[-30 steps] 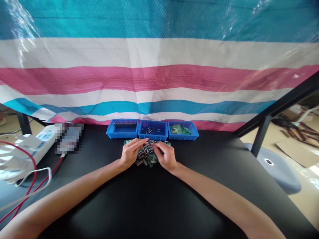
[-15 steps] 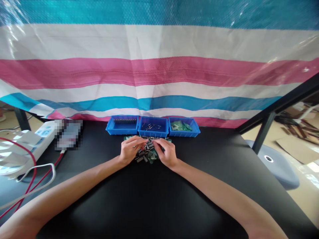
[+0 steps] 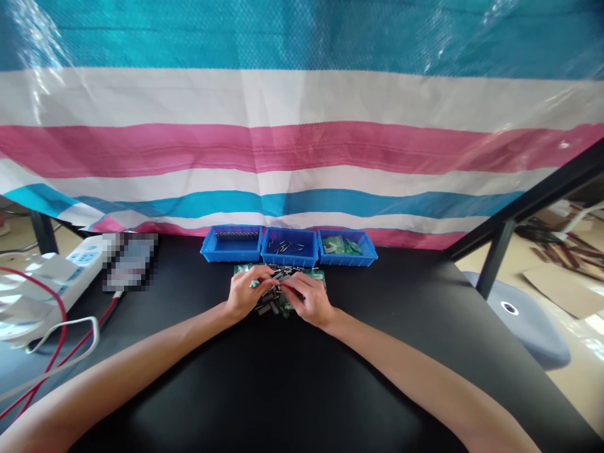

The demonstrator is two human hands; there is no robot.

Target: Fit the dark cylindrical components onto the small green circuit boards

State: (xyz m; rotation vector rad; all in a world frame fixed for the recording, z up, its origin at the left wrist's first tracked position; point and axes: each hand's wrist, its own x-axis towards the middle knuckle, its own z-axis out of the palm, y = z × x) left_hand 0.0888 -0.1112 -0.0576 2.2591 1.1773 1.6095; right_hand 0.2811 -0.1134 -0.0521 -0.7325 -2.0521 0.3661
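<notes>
Over a pile of small grey and green parts, my left hand and my right hand meet with bent, closed fingers. A small pale green piece shows at the fingers of my left hand. My right hand pinches at the dark parts between the hands; which piece it grips is too small to tell. Just behind are three blue bins: the left bin has a row of small cylinders, the middle bin loose thin metal pieces, the right bin green packets.
A white power strip with plugs, red and white cables and a blurred-out device lie on the left of the black table. A striped sheet hangs behind. A grey stool stands at the right.
The view has tilted up slightly. My right hand has moved left, closer to my left hand, and its fingers have drawn together. The pale green piece now shows at my left hand.
</notes>
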